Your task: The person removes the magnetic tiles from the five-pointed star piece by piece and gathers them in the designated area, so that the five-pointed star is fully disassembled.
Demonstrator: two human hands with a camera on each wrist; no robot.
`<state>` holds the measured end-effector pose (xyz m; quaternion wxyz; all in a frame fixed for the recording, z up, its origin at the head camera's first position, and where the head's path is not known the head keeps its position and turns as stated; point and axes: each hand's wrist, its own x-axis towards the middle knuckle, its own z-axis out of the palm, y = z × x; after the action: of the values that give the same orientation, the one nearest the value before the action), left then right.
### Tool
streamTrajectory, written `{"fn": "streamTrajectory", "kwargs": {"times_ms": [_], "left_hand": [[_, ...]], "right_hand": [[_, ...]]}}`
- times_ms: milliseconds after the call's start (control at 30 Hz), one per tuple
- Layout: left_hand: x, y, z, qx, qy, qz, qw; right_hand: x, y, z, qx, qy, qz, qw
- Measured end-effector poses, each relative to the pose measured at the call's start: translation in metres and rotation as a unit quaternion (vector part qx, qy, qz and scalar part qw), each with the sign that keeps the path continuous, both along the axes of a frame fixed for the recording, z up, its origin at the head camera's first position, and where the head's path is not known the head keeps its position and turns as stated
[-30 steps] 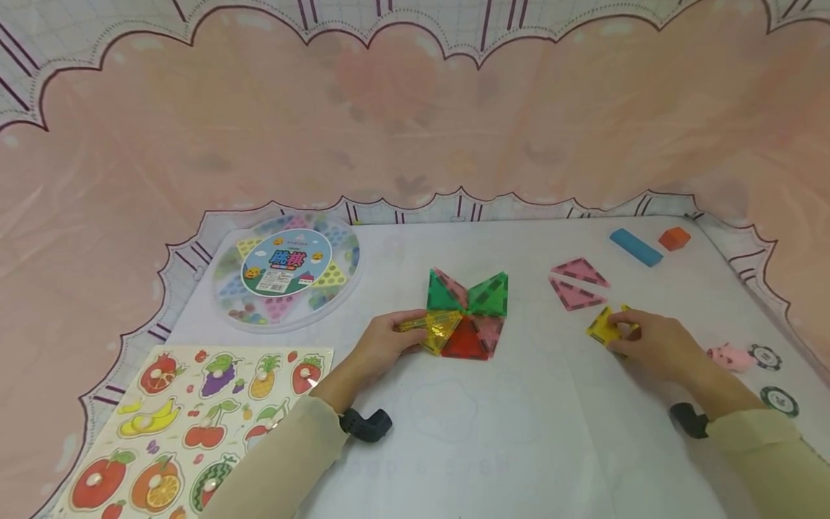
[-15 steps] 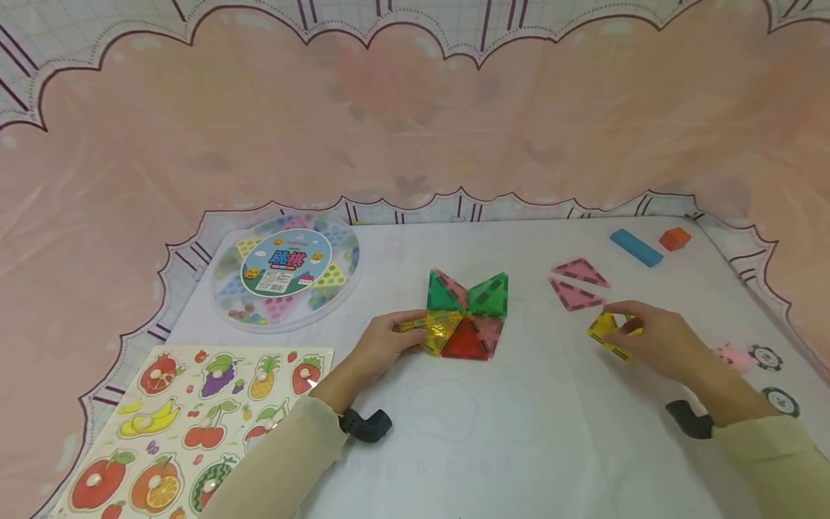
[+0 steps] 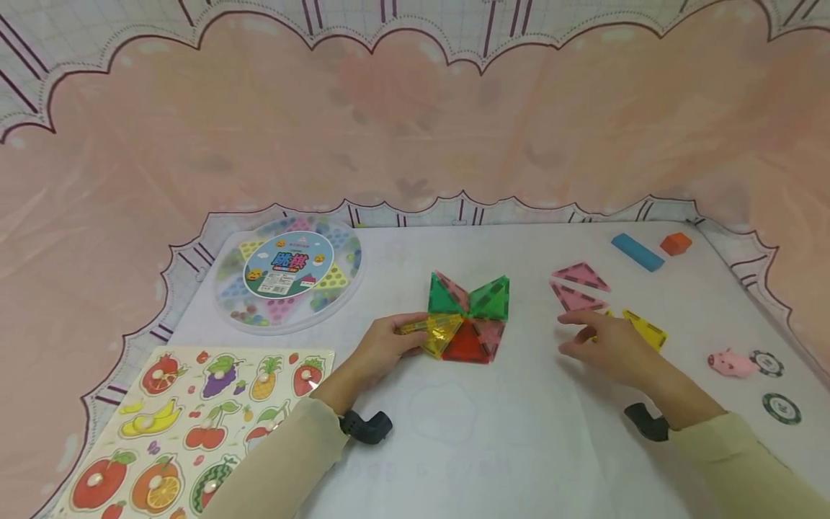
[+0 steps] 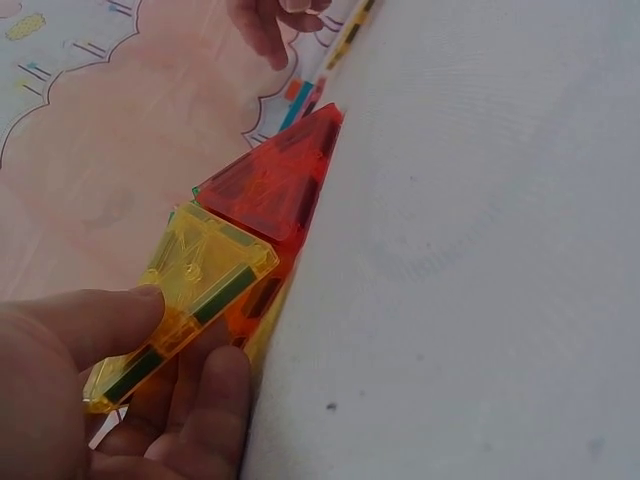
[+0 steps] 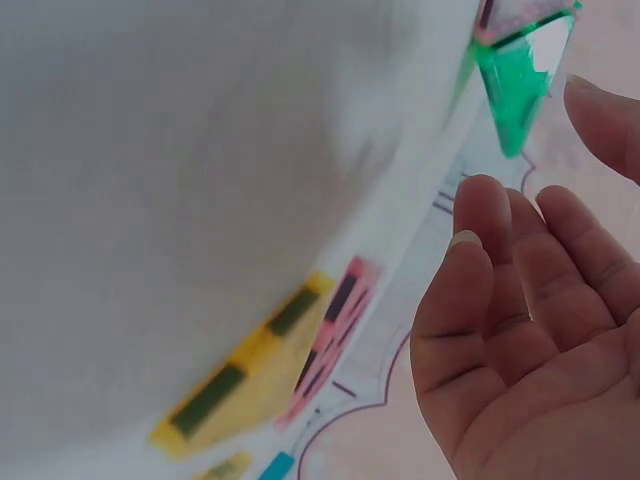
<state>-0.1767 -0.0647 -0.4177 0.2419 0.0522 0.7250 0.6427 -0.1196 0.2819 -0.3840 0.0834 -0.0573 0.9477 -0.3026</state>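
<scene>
Pinching a yellow tile (image 3: 442,333) with the left hand (image 3: 385,339), with thumb on one face and bent fingers (image 4: 222,390) behind, at the near left side of a tile figure (image 3: 470,333) on the white table (image 3: 441,432). Keeping it right beside a red tile (image 3: 463,350), with green tiles (image 3: 491,299) farther back in the same figure. Holding the right hand (image 3: 609,344) to the right of the figure, with thumb and fingers parted and nothing in grasp. Partly covering loose yellow tiles (image 3: 647,330) with that hand in the head view; cannot tell about contact. Has two pink triangles (image 3: 580,275) just beyond, lying side by side across a narrow gap, then a blue block (image 3: 637,251) and an orange block (image 3: 676,244) near the far right corner. Has a toy pig (image 3: 730,362) and two round chips (image 3: 781,408) at the right, a round game box (image 3: 288,264) at the back left, and a fruit board (image 3: 248,355) nearer, partly under the left sleeve (image 3: 279,454).
</scene>
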Motion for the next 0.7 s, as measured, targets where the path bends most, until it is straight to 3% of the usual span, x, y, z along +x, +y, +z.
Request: {"fn": "streamTrajectory", "kwargs": {"times_ms": [100, 167, 500, 700], "left_hand": [[-0.001, 0.0, -0.001, -0.003, -0.004, -0.002, 1.0], [-0.004, 0.0, -0.008, -0.003, -0.004, 0.0, 1.0], [-0.003, -0.003, -0.006, -0.008, -0.005, -0.006, 0.9999], [-0.004, -0.008, -0.006, -0.002, -0.008, -0.026, 0.9996]], "right_hand": [[-0.002, -0.005, -0.003, -0.006, -0.009, 0.003, 1.0], [-0.003, -0.008, -0.005, -0.008, -0.012, 0.005, 1.0], [-0.005, -0.019, -0.005, -0.022, -0.031, 0.011, 0.999], [-0.006, -0.022, -0.004, -0.021, -0.034, 0.01, 0.999]]}}
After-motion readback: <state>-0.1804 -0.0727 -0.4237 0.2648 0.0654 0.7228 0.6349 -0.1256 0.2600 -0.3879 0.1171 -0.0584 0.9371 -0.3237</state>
